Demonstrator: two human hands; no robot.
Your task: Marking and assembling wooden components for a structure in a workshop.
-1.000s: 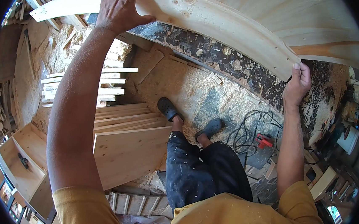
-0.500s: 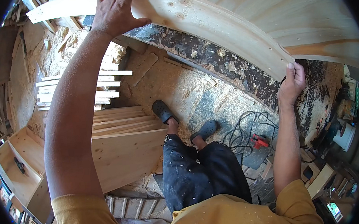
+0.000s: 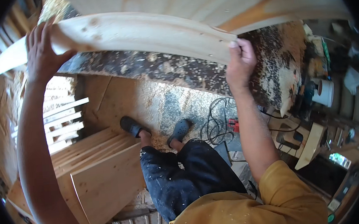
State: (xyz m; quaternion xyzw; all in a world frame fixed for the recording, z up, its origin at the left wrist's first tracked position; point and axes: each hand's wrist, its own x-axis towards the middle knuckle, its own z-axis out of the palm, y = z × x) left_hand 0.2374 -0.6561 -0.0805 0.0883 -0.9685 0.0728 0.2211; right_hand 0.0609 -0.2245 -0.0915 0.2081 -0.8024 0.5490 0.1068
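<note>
Knotty wooden board (image 3: 139,35) over the speckled bench (image 3: 159,68); left grip (image 3: 44,56) spread against it, right grip (image 3: 241,65) pinching its end.

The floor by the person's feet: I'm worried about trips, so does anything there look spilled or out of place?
Yes. Pale wood shavings lie scattered across the floor, messy underfoot, and a black cable lies in loose, untidy loops beside the right shoe, which might trip someone.

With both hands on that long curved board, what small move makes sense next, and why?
Perhaps the right hand should firm its hold on the curved board: it grasps only the edge at one end, while the left hand is spread across it toward the other.
</note>
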